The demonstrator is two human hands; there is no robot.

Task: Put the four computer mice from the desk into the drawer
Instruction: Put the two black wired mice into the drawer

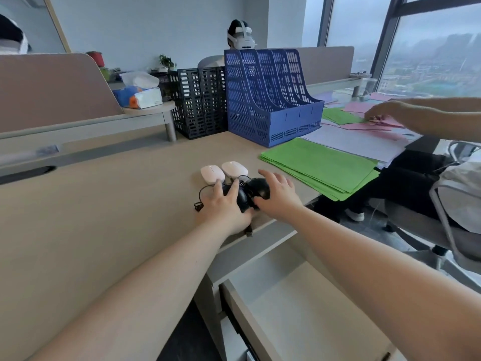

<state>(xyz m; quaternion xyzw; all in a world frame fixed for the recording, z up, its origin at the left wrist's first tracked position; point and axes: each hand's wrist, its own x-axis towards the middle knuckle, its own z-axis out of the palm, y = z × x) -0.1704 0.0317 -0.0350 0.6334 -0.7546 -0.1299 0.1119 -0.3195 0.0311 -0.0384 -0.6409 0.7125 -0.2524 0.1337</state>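
At the frame's centre, the left hand lies spread over one black wired mouse, fingers draped on its top but not visibly closed round it; its cable loops out to the left on the desk. Just above and between the hands, two white mice sit side by side, touching or nearly so, their long axes running up and slightly left in the frame. To the right, the right hand cups a second black mouse, thumb under its near edge and fingers splayed above; whether it is truly gripped, I cannot tell.

Both black mice sit near the desk's front edge, directly under the hands. The open drawer lies at lower right, below and nearer the right hand. I judge the coming move is a lift and a short carry down and right; the right hand has the shorter path, and the trailing cable may snag.
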